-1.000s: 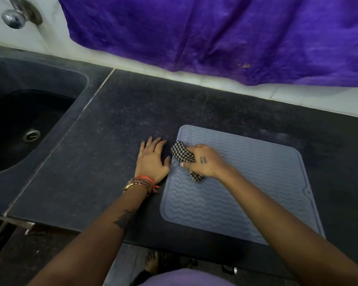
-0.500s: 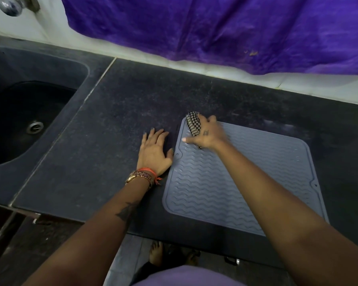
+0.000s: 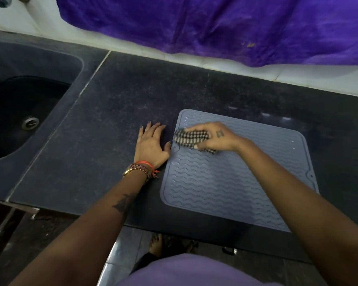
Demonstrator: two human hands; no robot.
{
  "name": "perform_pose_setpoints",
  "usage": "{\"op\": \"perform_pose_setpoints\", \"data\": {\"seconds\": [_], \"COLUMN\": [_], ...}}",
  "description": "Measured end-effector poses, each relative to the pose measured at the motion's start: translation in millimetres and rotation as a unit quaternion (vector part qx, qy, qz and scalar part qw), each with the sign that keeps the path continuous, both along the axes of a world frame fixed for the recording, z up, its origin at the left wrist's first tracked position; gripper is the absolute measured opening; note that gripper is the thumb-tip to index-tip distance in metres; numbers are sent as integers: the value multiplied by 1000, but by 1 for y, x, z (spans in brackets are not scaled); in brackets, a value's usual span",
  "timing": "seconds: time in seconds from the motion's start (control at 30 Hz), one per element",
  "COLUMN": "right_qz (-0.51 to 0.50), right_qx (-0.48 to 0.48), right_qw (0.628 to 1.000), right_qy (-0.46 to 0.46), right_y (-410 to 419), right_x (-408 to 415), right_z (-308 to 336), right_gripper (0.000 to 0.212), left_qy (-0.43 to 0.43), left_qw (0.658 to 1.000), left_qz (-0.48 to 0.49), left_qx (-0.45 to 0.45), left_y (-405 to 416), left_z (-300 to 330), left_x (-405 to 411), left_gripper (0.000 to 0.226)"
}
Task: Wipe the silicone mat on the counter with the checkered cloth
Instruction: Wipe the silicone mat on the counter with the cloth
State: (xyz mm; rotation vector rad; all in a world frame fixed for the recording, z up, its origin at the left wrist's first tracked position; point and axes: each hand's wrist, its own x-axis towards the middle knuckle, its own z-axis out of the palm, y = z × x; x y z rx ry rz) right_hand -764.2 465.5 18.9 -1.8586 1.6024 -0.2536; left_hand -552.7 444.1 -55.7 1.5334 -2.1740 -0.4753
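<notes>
Silicone mat (image 3: 225, 182): our right hand (image 3: 213, 137) clamps fingers on the checkered cloth (image 3: 191, 138); left hand (image 3: 151, 145), fingers flat, steadies its left edge.

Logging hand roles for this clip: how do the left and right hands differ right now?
The left hand lies flat, fingers straight, on the counter; the right hand grips the checkered cloth on the silicone mat. Only the left wrist wears bracelets.
</notes>
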Motion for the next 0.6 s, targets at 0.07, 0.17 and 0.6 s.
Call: {"op": "perform_pose_setpoints", "data": {"seconds": [0.07, 0.17, 0.6], "right_qz": [-118, -195, 1], "right_qx": [-26, -61, -66], "right_qw": [988, 979, 994], "right_qy": [-96, -13, 82], "right_y": [-10, -25, 34], "right_x": [-6, 2, 30], "right_z": [1, -8, -15], "right_gripper": [59, 55, 56], "left_qy": [-2, -4, 4], "left_qw": [1000, 1000, 1000], "left_qz": [2, 2, -1], "left_qx": [1, 1, -14], "left_y": [-1, -1, 0], "left_z": [0, 0, -1], "left_x": [1, 0, 1], "left_gripper": [59, 59, 53]}}
